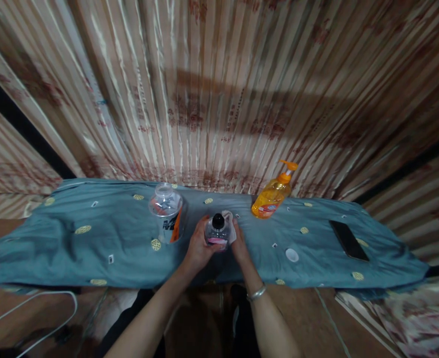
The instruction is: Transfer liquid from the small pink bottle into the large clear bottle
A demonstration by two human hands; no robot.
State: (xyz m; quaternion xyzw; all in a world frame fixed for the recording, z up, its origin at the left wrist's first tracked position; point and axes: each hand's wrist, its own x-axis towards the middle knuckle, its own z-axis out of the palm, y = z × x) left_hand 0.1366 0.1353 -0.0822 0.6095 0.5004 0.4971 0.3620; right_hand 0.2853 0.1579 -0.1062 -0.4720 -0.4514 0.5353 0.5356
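A clear bottle with a black cap and a pink label stands upright between my hands, at the near middle of the cloth-covered table. My left hand is wrapped around the bottle's left side. My right hand, with a silver bangle at the wrist, grips a pale cloth and presses it against the bottle's right side. To the left stands a clear plastic cup with a domed lid and orange and black print. An orange pump bottle stands behind and to the right.
The table has a blue-green patterned cover. A small white round lid and a dark phone lie to the right. A pleated curtain hangs behind. A white cable loops at the lower left.
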